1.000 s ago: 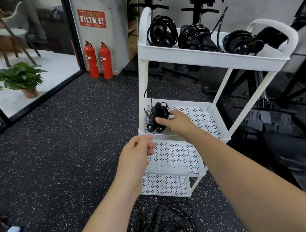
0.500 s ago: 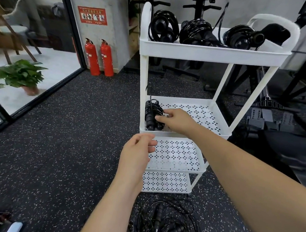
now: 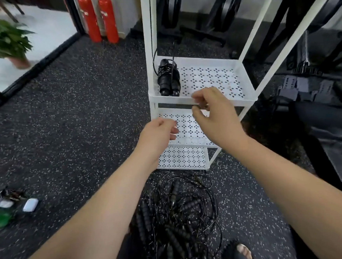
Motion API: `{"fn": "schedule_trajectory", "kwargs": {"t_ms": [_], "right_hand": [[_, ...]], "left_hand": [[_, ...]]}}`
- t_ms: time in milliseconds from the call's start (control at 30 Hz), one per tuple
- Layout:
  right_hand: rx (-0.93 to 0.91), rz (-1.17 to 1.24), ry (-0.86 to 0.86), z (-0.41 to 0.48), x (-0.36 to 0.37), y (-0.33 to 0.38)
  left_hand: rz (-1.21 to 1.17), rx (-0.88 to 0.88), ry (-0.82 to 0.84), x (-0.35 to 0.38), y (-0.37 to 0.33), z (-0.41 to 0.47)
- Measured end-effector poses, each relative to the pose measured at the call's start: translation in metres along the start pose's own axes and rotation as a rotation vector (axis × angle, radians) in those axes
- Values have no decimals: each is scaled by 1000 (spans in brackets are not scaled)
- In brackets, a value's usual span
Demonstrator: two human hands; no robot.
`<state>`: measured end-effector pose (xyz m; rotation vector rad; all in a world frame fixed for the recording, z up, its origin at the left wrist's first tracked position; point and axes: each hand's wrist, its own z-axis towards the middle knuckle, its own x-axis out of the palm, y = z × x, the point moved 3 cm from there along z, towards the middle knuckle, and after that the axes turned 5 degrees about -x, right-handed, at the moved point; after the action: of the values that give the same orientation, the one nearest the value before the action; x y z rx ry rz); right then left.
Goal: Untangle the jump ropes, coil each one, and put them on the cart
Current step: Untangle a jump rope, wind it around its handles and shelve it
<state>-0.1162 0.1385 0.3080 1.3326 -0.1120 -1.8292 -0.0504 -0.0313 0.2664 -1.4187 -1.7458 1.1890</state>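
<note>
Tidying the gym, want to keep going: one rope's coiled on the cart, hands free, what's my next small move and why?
Probably reach the right hand down to the tangled pile for one handle: the coiled rope already lies on the cart shelf, and the left hand is empty too.

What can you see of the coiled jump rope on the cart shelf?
The coiled jump rope is black: two ribbed handles side by side, ends toward the camera, thin cord wound round them, one loose loop rising at its left. It lies at the left of the white perforated shelf; no hand touches it.
</note>
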Motion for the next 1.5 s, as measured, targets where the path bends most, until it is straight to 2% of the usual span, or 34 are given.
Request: {"fn": "schedule_trajectory", "kwargs": {"t_ms": [133, 233, 400, 567, 667, 733, 900, 1000, 1067, 1200, 1333, 1400, 1500], "right_hand": [[80, 84, 82, -78, 17, -9], [179, 97, 272, -135, 50, -35], [384, 89, 535, -216, 105, -102], [575, 98, 745, -281, 150, -165], [688, 94, 804, -317, 168, -186], [699, 76, 866, -336, 174, -196], [746, 83, 922, -354, 174, -202], [784, 122, 893, -346, 172, -201], [777, 140, 890, -339, 169, -196], [772, 147, 934, -319, 150, -180], [772, 122, 961, -287, 111, -153], [799, 165, 879, -267, 81, -126], [960, 480, 623, -239, 49, -81]], "left_hand": [[156, -25, 48, 27, 54, 14], [494, -41, 134, 47, 120, 24], [910, -87, 312, 67, 234, 46], [1085, -212, 536, 79, 344, 62], [1308, -120, 629, 91, 390, 67], [1446, -47, 660, 101, 410, 66], [1622, 36, 681, 99, 443, 59], [1710, 91, 668, 94, 443, 55], [1677, 79, 663, 93, 434, 55], [1420, -92, 615, 96, 382, 55], [1188, -86, 512, 99, 276, 53], [1090, -74, 499, 97, 220, 39], [853, -160, 534, 93, 160, 15]]}}
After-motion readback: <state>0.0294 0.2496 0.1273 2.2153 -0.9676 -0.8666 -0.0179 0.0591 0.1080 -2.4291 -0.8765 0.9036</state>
